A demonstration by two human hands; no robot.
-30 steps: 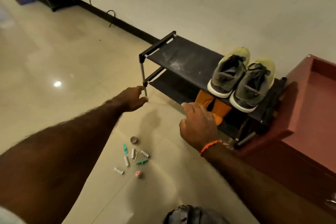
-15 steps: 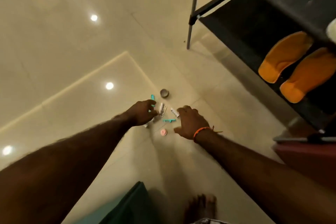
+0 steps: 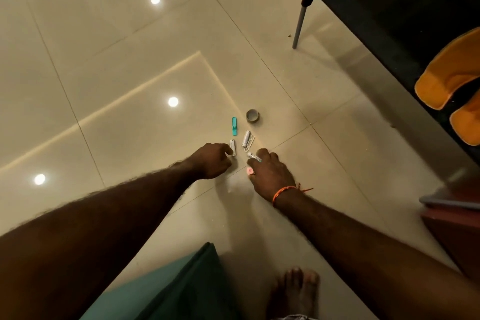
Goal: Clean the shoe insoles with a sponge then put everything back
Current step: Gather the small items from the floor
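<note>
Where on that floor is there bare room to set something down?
Bare floor lies left of the teal clip, and between the tape roll and rack leg. It is crowded where left hand and right hand meet.

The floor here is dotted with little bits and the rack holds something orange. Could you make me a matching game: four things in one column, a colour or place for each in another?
Things:
1. small clip
2. tape roll
3. insoles
4. wrist thread

Descriptions:
A. on the dark lower shelf of the rack
B. teal, lying on the tile
C. orange, tied around the right arm
D. grey ring, on the floor farthest from the hands

Pairs: 1-B, 2-D, 3-A, 4-C
</note>
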